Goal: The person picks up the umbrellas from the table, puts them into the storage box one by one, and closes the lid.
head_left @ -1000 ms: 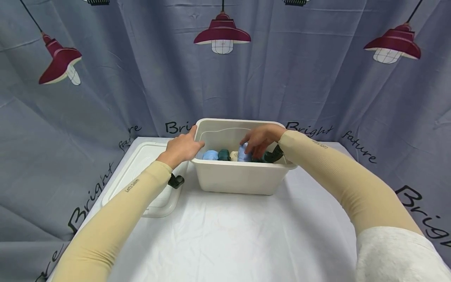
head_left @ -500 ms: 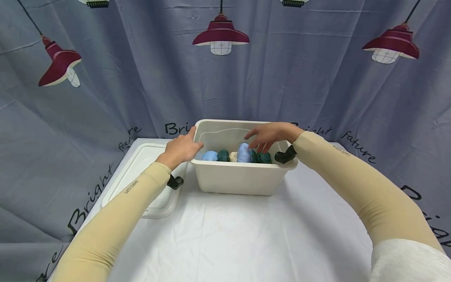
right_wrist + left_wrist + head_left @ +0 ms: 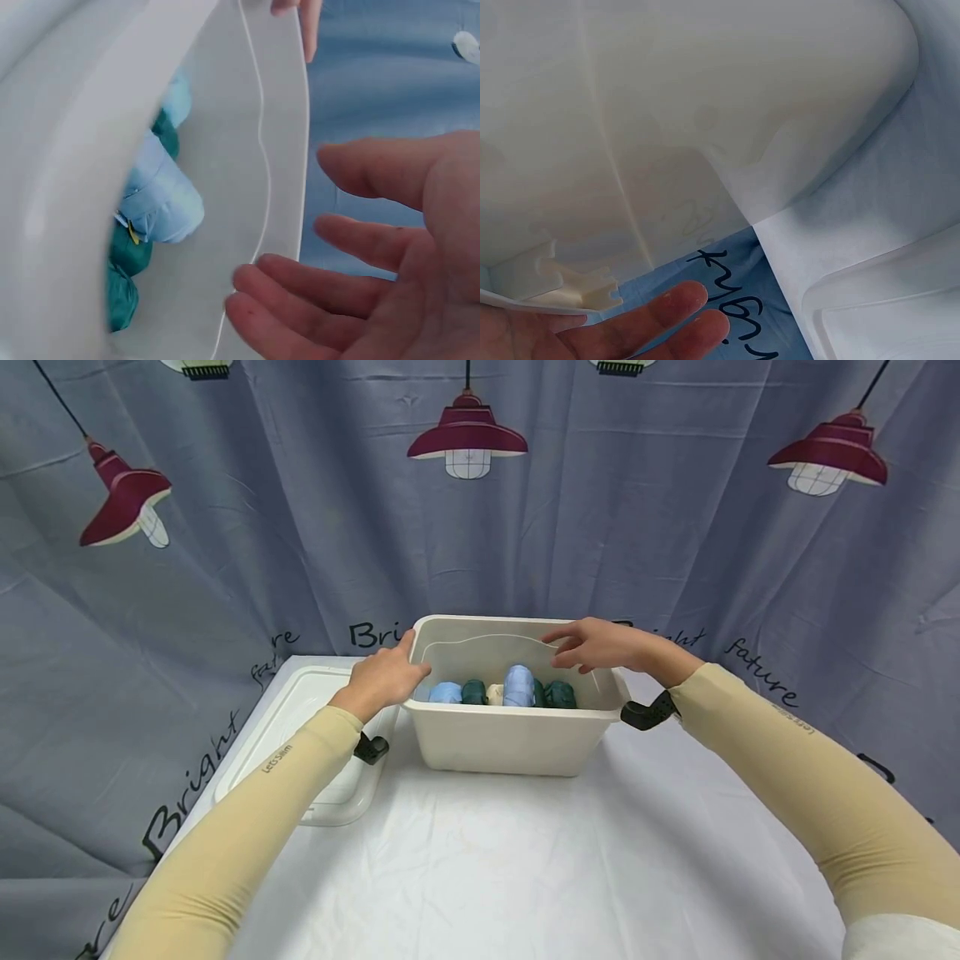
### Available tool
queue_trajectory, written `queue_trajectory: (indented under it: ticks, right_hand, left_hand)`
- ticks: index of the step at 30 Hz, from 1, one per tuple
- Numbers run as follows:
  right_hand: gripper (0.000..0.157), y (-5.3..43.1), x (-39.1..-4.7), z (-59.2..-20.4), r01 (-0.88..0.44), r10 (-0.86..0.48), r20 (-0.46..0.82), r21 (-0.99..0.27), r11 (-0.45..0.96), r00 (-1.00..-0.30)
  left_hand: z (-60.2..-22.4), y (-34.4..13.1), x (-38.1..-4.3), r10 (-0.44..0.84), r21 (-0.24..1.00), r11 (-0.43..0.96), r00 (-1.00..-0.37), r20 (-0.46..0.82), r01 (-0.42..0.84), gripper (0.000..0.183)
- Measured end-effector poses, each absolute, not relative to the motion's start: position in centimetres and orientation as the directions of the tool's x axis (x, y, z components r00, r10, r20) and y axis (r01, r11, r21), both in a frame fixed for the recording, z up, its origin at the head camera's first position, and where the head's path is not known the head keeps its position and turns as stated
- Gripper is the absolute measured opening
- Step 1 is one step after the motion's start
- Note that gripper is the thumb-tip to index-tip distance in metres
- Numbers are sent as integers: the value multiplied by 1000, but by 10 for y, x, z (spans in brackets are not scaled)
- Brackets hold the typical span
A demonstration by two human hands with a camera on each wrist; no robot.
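Observation:
A white plastic storage bin (image 3: 510,739) stands on the table with its top uncovered. My left hand (image 3: 384,678) holds the bin's left rim, thumb over the inside edge and fingers along the outside. In the left wrist view, two fingertips (image 3: 694,311) show below the rim. My right hand (image 3: 603,647) is over the bin's right back part, fingers spread and loosely bent, holding nothing. Along the bin's floor lie several rolled fabric bundles: a light blue roll (image 3: 519,685) standing highest, dark green rolls (image 3: 559,695), a cream one (image 3: 496,694) and another blue roll (image 3: 446,692).
A white lid (image 3: 330,806) lies flat on the white-covered table (image 3: 495,868), left of the bin and partly under my left arm. Close behind the table hangs a grey-blue curtain (image 3: 322,527) printed with red lamps. Black wrist cameras (image 3: 647,713) hang beneath both wrists.
My right hand has let go of the upright light blue roll, risen out of the bin and drawn back to the right. The left hand keeps its place on the rim.

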State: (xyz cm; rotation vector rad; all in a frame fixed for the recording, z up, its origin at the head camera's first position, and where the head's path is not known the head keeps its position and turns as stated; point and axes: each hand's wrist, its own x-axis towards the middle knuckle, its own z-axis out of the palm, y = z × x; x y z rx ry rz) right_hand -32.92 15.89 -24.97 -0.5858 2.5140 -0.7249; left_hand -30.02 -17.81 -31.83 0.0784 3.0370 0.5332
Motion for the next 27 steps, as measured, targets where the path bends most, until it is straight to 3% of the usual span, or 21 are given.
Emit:
queue_trajectory:
  ticks: [11,18,23,27]
  right_hand:
    - [50,185,-308,-263,-345,-448,-45,-572,744,-893]
    - [51,202,-304,-280,-332,-326,111,-537,775,-939]
    - [60,206,-308,-295,-290,-261,133,-550,783,-956]
    - [72,209,-310,-310,-219,-217,83,-643,734,-973]
  left_hand:
    - [-320,-178,-301,67,351,935,-997,-41,49,79]
    - [-319,-177,-301,69,353,934,-997,-37,52,79]
    - [-319,-179,-301,64,357,933,-998,-22,52,79]
    - [-321,-180,-299,64,360,931,-998,-26,50,79]
